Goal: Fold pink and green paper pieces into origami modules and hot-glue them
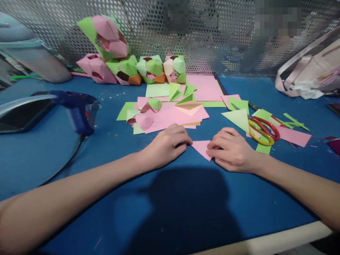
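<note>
A pink paper triangle (201, 147) lies on the blue tabletop between my two hands. My left hand (171, 143) pinches its left tip with the fingers closed together. At the other end, the curled fingers of my right hand (231, 150) grip the right side and cover part of it. Just beyond the hands is a stack of pink and green paper sheets (175, 118), with small folded pieces (145, 120) on top. Right of my right hand lie scissors with yellow and red handles (261, 131), among paper scraps, beside a pale green triangle (237, 119).
A blue glue gun (79, 109) stands on the left, its cord (63, 164) trailing toward the front. Folded paper balls (127, 69) line the back by a perforated metal panel (202, 42). A white bag (313, 67) sits at back right. The table's pale front edge (287, 239) shows below.
</note>
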Tool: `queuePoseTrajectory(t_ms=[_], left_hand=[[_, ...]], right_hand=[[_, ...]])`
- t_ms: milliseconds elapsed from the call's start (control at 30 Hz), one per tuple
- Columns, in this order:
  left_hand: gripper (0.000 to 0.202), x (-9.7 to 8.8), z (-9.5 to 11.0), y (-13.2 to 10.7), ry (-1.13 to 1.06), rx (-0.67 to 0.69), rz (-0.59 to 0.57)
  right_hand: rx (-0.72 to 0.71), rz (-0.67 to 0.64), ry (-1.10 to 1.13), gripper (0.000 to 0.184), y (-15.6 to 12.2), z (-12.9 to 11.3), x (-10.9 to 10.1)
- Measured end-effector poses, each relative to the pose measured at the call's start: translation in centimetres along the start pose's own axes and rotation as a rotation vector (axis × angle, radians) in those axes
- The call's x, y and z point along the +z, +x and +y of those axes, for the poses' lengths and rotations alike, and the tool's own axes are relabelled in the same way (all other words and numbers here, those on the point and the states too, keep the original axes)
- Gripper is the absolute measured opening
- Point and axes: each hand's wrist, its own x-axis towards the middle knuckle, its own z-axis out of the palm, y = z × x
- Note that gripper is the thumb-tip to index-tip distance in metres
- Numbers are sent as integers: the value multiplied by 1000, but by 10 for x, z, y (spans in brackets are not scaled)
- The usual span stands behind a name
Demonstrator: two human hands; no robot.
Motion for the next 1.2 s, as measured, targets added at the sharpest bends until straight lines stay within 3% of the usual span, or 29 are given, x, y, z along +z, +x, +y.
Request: queuePoseTrajectory(t_ms=[633, 867, 1000, 1133, 1200], left_hand=[[24, 0, 0, 0, 8, -2, -3], [23, 1, 0, 0, 13, -5, 20], [20, 0, -1, 1, 45, -94, 64], [21, 1, 17, -3, 103, -94, 148], [21, 5, 33, -8, 124, 22, 84]], right_hand=[[-7, -29, -18, 19, 2, 0, -2], [-11, -150, -50, 24, 6, -4, -11], [-12, -240, -108, 24, 6, -10, -17], [-12, -282, -148, 24, 6, -15, -20], [-11, -282, -147, 24, 5, -15, -19]])
